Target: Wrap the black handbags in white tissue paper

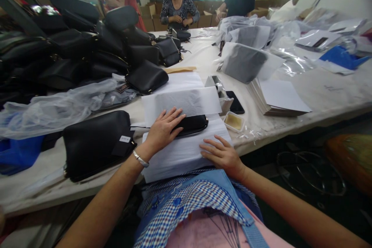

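A black handbag lies on white tissue paper at the table's near edge. One flap of the tissue is folded over the far part of the bag. My left hand rests on that flap and the bag's left part, fingers stretched out. On the near half of the tissue lies my right hand, fingers spread and nothing held. Another black handbag with a white label sits to the left of my left hand.
Black bags are heaped at the left, with clear plastic before them. On the right are a stack of white boards, a phone, a small tray and tissue-wrapped bags. Several people work across the table.
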Demonstrator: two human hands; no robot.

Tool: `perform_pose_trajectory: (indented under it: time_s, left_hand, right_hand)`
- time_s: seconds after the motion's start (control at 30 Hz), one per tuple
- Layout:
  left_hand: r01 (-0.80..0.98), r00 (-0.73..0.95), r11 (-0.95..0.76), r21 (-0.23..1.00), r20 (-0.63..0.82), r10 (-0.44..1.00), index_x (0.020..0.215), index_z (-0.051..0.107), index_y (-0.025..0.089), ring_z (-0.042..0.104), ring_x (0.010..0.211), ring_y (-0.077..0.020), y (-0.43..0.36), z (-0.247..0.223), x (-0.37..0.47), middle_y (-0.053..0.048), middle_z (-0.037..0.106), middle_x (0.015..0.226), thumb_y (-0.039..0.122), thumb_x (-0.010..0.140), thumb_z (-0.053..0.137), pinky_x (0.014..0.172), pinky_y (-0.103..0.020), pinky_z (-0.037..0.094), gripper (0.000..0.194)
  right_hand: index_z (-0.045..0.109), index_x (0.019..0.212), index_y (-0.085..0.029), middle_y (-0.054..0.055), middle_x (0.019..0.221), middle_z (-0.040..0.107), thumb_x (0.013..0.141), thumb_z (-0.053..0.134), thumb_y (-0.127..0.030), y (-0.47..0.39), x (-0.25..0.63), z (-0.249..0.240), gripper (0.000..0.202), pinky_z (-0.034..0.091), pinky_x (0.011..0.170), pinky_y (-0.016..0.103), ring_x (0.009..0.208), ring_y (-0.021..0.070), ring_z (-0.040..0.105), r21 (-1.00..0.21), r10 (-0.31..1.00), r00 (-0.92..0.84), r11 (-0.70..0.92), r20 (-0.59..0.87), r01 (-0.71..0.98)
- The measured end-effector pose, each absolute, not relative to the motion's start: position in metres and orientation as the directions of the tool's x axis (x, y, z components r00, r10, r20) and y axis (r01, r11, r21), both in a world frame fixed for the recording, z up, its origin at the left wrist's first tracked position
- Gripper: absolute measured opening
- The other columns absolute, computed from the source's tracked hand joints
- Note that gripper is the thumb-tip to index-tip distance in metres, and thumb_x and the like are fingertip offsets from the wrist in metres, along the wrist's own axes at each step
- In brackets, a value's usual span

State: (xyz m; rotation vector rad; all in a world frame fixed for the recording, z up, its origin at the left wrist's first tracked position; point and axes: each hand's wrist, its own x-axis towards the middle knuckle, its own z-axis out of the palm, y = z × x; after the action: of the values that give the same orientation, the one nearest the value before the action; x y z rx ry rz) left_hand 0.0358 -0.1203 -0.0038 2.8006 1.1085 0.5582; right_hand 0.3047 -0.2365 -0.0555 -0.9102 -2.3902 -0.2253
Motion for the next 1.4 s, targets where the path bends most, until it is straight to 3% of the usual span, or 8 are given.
perform_pose_trajectory:
  time_s: [0.13,0.23,0.4,0.63,0.87,1.07,1.23,1.4]
  left_hand:
    - [0.644,0.671,-0.731,0.224,0.292,0.681,0.143,0.047,0.025,0.033,0.144,-0.0251,-0.119,-0.001,0.036,-0.006,0.042,0.154,0.037,0.097,0.049,0.118,-0.049,0.027,0.047]
    - [0.646,0.664,-0.724,0.242,0.289,0.689,0.142,0.048,0.025,0.034,0.144,-0.0248,-0.119,0.001,0.036,-0.005,0.042,0.154,0.037,0.097,0.050,0.118,-0.049,0.027,0.047]
    - [0.644,0.667,-0.724,0.246,0.282,0.689,0.142,0.048,0.025,0.034,0.144,-0.0247,-0.119,0.002,0.036,-0.005,0.043,0.153,0.036,0.097,0.050,0.119,-0.049,0.027,0.047]
    - [0.649,0.672,-0.721,0.244,0.262,0.693,0.142,0.048,0.024,0.034,0.144,-0.0248,-0.119,0.005,0.035,-0.005,0.042,0.154,0.038,0.097,0.049,0.118,-0.048,0.027,0.047]
    - [0.641,0.688,-0.714,0.281,0.202,0.697,0.141,0.049,0.025,0.033,0.144,-0.0244,-0.116,0.015,0.034,-0.006,0.042,0.154,0.045,0.098,0.046,0.118,-0.047,0.026,0.048]
    - [0.632,0.696,-0.685,0.363,0.122,0.707,0.143,0.046,0.023,0.034,0.144,-0.0238,-0.114,0.032,0.033,-0.005,0.043,0.153,0.052,0.098,0.040,0.118,-0.044,0.027,0.054]
    - [0.624,0.714,-0.612,0.486,-0.036,0.699,0.138,0.052,0.025,0.043,0.138,-0.0225,-0.103,0.069,0.027,-0.002,0.053,0.146,0.060,0.098,0.030,0.115,-0.036,0.033,0.057]
    - [0.608,0.780,-0.693,0.388,-0.130,0.612,0.141,0.044,0.025,0.056,0.126,-0.0276,-0.100,0.088,0.028,-0.007,0.054,0.143,0.059,0.082,0.064,0.104,-0.036,0.043,0.071]
  right_hand:
    - [0.069,0.106,-0.023,0.004,0.123,0.069,0.094,0.059,-0.022,-0.233,0.304,-0.049,0.015,0.036,0.114,0.050,0.126,0.0214,0.056,-0.062,0.591,-0.628,0.752,0.506,0.657]
    - [0.065,0.118,-0.020,0.008,0.130,0.065,0.092,0.063,-0.033,-0.233,0.305,-0.056,0.029,0.034,0.114,0.053,0.131,0.0253,0.051,0.003,0.551,-0.684,0.777,0.478,0.629]
    - [0.062,0.123,-0.018,0.005,0.124,0.069,0.094,0.056,-0.012,-0.234,0.308,-0.072,0.031,0.037,0.113,0.048,0.128,0.0202,0.054,0.005,0.519,-0.666,0.787,0.536,0.618]
    - [0.069,0.108,-0.024,0.002,0.112,0.074,0.092,0.061,-0.019,-0.230,0.301,-0.056,0.019,0.041,0.108,0.045,0.112,0.0172,0.064,-0.202,0.624,-0.597,0.757,0.503,0.621]
    - [0.074,0.092,-0.026,-0.001,0.100,0.076,0.091,0.061,-0.021,-0.220,0.293,-0.016,0.014,0.041,0.108,0.042,0.093,0.0142,0.071,-0.492,0.787,-0.562,0.605,0.255,0.626]
    - [0.077,0.091,-0.023,0.001,0.095,0.077,0.089,0.060,-0.027,-0.191,0.293,0.019,0.018,0.053,0.086,0.029,0.091,0.0177,0.071,-0.690,0.902,-0.424,0.357,0.080,0.629]
    - [0.079,0.090,-0.023,0.001,0.089,0.078,0.087,0.060,-0.032,-0.149,0.293,0.053,0.022,0.052,0.078,0.027,0.085,0.0198,0.071,-0.671,0.944,-0.330,0.251,0.009,0.698]
    - [0.079,0.086,-0.019,0.003,0.077,0.076,0.086,0.060,-0.035,-0.103,0.288,0.064,0.025,0.048,0.062,0.026,0.072,0.0199,0.069,-0.598,0.933,-0.349,0.229,-0.092,0.769]
